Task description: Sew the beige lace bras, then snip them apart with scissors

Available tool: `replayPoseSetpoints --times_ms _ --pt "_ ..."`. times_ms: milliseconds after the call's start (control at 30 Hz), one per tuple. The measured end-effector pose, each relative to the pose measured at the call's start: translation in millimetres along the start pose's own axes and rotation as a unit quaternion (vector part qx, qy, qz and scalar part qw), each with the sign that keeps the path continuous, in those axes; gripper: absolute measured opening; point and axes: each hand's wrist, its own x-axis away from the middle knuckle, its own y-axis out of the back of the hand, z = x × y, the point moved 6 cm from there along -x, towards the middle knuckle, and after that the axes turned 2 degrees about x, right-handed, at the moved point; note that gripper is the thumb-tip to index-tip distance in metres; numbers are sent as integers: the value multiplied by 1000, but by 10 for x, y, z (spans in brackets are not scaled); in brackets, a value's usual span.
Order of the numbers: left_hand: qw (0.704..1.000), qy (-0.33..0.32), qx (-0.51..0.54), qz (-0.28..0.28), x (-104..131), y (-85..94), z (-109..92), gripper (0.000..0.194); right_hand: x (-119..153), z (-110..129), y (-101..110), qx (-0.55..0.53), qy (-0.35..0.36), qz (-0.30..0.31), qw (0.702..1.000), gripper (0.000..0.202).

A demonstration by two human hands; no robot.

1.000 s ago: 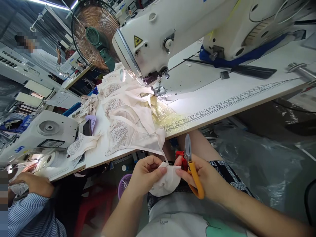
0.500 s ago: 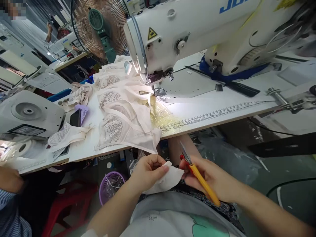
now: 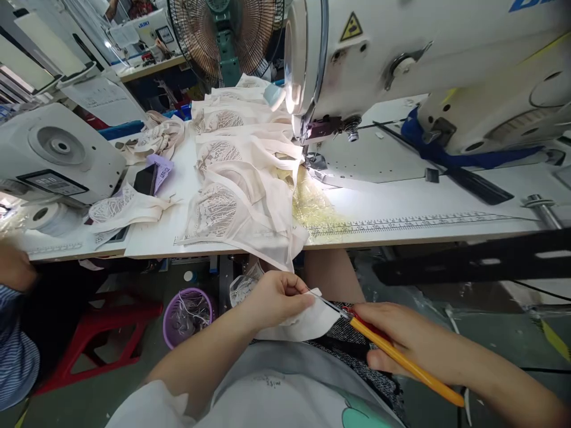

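Note:
My left hand [image 3: 281, 300] pinches the edge of a white fabric piece [image 3: 312, 321] above my lap. In my right hand [image 3: 401, 336] are scissors [image 3: 392, 351] with a yellow handle and some red near the pivot. Their blades point left and lie at the fabric's upper edge, close to my left fingertips. Lace shows just left of my left hand. On the table, cream lace bras [image 3: 241, 190] lie in an overlapping row by the sewing machine's needle, their near edge hanging over the front.
A sewing machine [image 3: 357, 65] stands over the table [image 3: 392, 229]. A purple basket [image 3: 190, 315] and red stool [image 3: 107, 327] are lower left, beside another person's arm. A black bar [image 3: 473, 258] crosses at right.
The scissors have moved from upright beside the fabric to lying with their blades at its edge. My right hand has turned. The camera view has shifted, with the table now more level.

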Motion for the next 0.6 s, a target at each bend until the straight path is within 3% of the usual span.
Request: replayPoseSetpoints --times_ms 267,467,600 --pt "1000 6 -4 27 -36 48 74 27 71 -67 72 19 -75 34 996 42" --pt "1000 13 9 25 -53 39 57 26 76 10 108 11 -66 59 996 37" --pt "1000 20 10 16 -49 19 33 28 92 16 113 16 -42 32 998 35"
